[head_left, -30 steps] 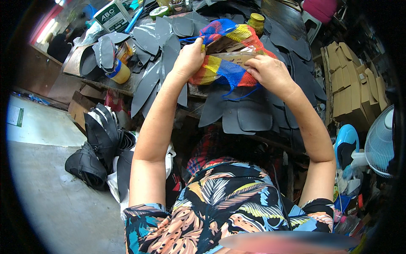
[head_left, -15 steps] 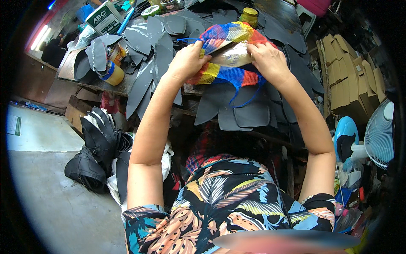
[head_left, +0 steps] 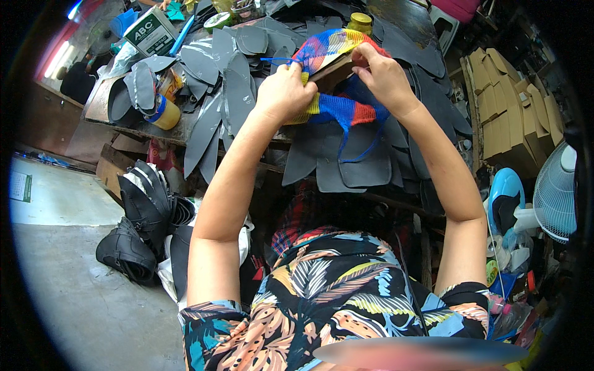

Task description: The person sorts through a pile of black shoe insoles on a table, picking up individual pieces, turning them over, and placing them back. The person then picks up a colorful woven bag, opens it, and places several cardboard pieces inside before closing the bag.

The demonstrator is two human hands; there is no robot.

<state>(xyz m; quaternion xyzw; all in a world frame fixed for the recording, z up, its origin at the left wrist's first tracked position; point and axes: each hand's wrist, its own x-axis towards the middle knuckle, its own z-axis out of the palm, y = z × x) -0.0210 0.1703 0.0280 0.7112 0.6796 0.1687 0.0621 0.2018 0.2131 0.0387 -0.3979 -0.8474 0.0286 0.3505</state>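
A mesh bag (head_left: 356, 111) in blue, yellow and red lies gaping over the pile of dark sheets, a blue cord hanging from its near side. My left hand (head_left: 284, 93) is closed on the bag's left edge. At the right of the opening, my right hand (head_left: 383, 77) has its fingers curled in; what they hold, if anything, I cannot make out. Between the hands a brown flat-edged piece (head_left: 334, 71) shows inside the bag, its kind unclear. Flat dark grey cut pieces (head_left: 356, 164) spread under and around the bag.
A yellow-lidded jar (head_left: 361, 23) stands just beyond the bag. At left are a yellow jar with a blue band (head_left: 164, 113) and a white-and-green box (head_left: 150, 31). Folded brown cardboard (head_left: 504, 117) and a fan (head_left: 552, 195) are on the right; black shaped pieces (head_left: 127, 247) stack at lower left.
My right hand has shifted slightly left and up, its fingers more curled. The shiny pale surface in the bag's opening no longer shows; a brown edge does. My left hand still grips the bag.
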